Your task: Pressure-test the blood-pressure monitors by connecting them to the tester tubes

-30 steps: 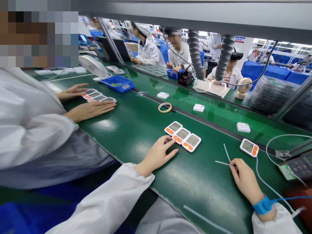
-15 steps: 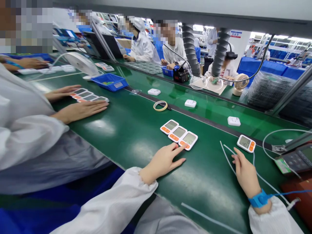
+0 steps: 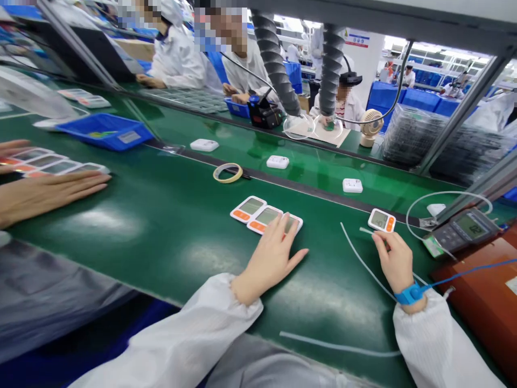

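Your left hand [image 3: 271, 257] lies flat and empty, fingers now spread over the nearest of three white-and-orange timers [image 3: 264, 215] on the green tabletop [image 3: 161, 226]; before, only a fingertip touched it. Your right hand [image 3: 391, 258] has moved up toward the single timer [image 3: 381, 220], pinching a thin white tube [image 3: 355, 253]. A tape roll [image 3: 228, 172] lies beyond.

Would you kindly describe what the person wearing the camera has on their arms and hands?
Both arms are covered by long white sleeves with gathered elastic cuffs. The left hand and the right hand are bare, with no gloves. A blue anti-static wrist strap circles the right wrist, and a thin blue cord leads from it towards the right.
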Available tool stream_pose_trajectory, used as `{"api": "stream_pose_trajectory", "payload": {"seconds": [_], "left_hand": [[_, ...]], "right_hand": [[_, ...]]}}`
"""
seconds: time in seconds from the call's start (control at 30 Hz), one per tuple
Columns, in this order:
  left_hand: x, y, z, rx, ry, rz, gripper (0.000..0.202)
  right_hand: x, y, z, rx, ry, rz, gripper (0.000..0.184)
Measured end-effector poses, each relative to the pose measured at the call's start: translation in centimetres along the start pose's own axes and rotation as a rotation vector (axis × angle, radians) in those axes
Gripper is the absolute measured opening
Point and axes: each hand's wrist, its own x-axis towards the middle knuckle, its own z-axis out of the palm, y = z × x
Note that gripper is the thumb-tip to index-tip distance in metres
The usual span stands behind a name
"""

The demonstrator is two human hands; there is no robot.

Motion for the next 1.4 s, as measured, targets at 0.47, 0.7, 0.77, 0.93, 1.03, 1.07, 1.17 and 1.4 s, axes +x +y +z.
{"api": "stream_pose_trajectory", "payload": {"seconds": [0.47, 0.7, 0.77, 0.93, 1.03, 1.07, 1.17, 1.4], "left_hand": [[8.8, 7.7, 3.4, -1.213, -0.250, -0.291, 0.070], [8.5, 13.4, 6.7, -2.121, -0.291, -0.482, 0.077], [8.4, 13.1, 6.5, -2.118, -0.292, -0.502, 0.075], [8.3, 12.6, 5.8, -2.092, -0.311, -0.519, 0.075], [8.2, 12.8, 5.7, -2.059, -0.323, -0.507, 0.076], [8.2, 12.8, 5.7, -2.049, -0.320, -0.501, 0.076], [8.2, 12.8, 5.5, -2.031, -0.315, -0.491, 0.077], [8.1, 12.8, 5.4, -2.015, -0.332, -0.471, 0.079]], "right_hand": [[0.5, -0.8, -2.1, 0.056, 0.085, -0.178, 0.028], [0.0, -1.5, -1.5, 0.132, 0.000, -0.218, 0.009], [0.0, -1.8, -1.4, 0.163, -0.021, -0.227, 0.008], [0.0, -2.3, -1.5, 0.223, -0.047, -0.206, 0.006], [0.0, -2.4, -1.5, 0.250, -0.074, -0.191, 0.006], [0.0, -2.4, -1.6, 0.254, -0.079, -0.186, 0.006], [-0.1, -2.5, -1.6, 0.261, -0.086, -0.172, 0.007], [-0.2, -2.4, -1.4, 0.289, -0.115, -0.112, 0.007]]}}
